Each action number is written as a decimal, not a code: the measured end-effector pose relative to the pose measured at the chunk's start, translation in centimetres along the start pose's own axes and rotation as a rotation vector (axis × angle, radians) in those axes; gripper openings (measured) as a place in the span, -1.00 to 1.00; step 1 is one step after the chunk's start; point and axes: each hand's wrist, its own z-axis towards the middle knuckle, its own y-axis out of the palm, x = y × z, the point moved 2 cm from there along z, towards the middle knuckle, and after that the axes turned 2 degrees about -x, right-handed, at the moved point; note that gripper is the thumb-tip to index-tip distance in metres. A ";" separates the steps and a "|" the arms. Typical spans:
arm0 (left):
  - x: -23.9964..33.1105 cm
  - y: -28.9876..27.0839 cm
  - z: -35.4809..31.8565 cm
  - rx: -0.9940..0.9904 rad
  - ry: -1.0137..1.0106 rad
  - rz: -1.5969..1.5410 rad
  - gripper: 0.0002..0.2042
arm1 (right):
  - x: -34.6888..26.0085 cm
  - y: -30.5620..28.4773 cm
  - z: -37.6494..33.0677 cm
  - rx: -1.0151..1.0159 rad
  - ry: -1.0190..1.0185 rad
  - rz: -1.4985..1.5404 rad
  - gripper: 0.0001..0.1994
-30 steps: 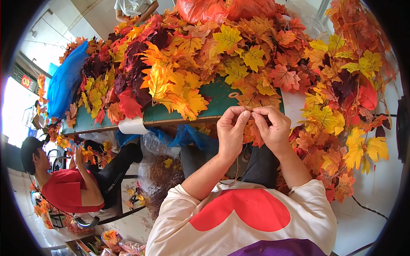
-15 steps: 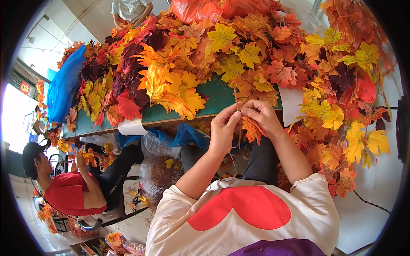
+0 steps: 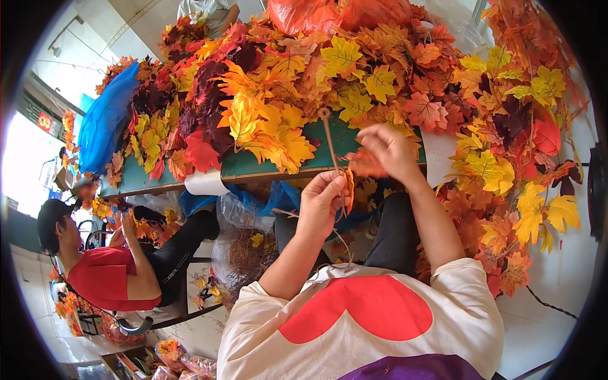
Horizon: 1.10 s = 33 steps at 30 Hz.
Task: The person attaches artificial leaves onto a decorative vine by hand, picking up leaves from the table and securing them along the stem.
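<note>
My left hand (image 3: 320, 202) is pinched around a thin brown stem (image 3: 330, 140) that rises over the near edge of the green table (image 3: 253, 166). My right hand (image 3: 386, 149), blurred, has its fingers closed on an orange artificial leaf (image 3: 362, 166) just beside the stem. Heaped artificial maple leaves (image 3: 285, 82) cover the table behind. A person in a red shirt (image 3: 104, 278) sits off its left end.

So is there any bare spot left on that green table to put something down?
Barely. A thin strip of green table shows along the near edge, between the leaf pile and the left hand, plus a patch by the blue bag. Everywhere else leaves cover it.
</note>
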 end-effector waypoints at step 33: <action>0.1 0.5 3.6 0.205 0.201 0.002 -0.91 | -9.4 -0.2 0.0 -0.070 -0.662 -0.521 -0.87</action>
